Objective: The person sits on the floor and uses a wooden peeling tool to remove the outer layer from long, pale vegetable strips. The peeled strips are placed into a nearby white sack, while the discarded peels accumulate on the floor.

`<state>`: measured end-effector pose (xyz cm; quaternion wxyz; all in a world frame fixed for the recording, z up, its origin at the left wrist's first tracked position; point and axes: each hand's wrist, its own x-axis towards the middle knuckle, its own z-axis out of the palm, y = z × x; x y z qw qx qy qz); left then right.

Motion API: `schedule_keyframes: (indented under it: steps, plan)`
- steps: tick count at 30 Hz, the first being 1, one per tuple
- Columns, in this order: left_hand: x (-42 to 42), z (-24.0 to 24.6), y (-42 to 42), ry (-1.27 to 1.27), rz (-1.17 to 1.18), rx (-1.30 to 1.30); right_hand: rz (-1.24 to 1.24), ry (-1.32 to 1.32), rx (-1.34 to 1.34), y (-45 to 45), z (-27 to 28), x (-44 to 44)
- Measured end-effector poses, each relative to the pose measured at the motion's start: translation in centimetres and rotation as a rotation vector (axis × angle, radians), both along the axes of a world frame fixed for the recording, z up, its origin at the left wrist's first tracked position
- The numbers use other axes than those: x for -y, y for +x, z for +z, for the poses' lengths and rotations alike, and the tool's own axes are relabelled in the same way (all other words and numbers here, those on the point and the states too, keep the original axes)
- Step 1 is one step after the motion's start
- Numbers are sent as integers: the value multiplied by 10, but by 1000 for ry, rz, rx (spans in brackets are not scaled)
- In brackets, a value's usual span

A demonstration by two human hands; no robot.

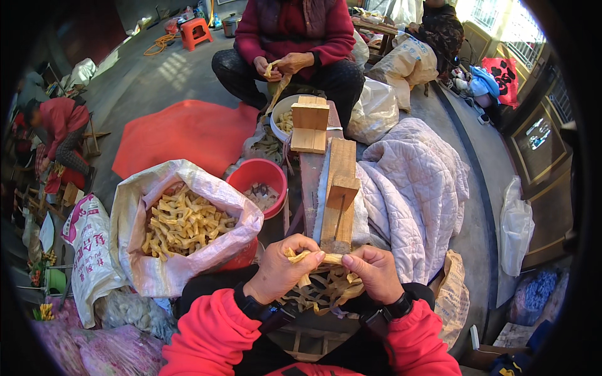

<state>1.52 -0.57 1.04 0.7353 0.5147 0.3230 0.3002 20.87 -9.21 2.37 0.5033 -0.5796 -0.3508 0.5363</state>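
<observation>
Between my two hands stretches a yellowish, twisted strip of dried material (333, 259), pinched at both sides just in front of a wooden block fixture (341, 225). My left hand (282, 265) grips the strip's knotted end, part of which hangs below the fingers. Thumb and fingers of my right hand (376, 272) close on the other end. More flat, loose strips (324, 291) lie below my hands, over my lap. To the left, an open woven sack (127, 235) holds many knotted yellow pieces (188, 221).
A red bucket (282, 188) with pale scraps stands left of the bench. Across from me a person (294, 37) handles a similar strip beside a white bucket (277, 122) and a second wooden block (310, 127). A quilted cloth (414, 188) lies at the right.
</observation>
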Motion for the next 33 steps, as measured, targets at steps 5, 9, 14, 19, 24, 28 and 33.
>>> schedule_keyframes:
  steps: [5,9,14,19,24,28,33]
  plan:
    - [-21,-16,32,254,125,-144,-237,250,681,6,-21,-31]
    - [-26,-31,39,609,262,-351,-267,80,937,10,-36,-39]
    - [-14,-23,24,721,349,-339,-299,346,739,1,-30,-19]
    - [17,-9,15,278,76,-84,65,720,951,-18,-11,-9]
    - [24,-16,8,-1,-142,-252,291,767,721,-16,-2,-4]
    - [27,-5,3,-74,-676,-179,299,659,480,-3,-2,-4]
    - [19,20,-4,-356,-704,46,13,505,600,-1,-5,0]
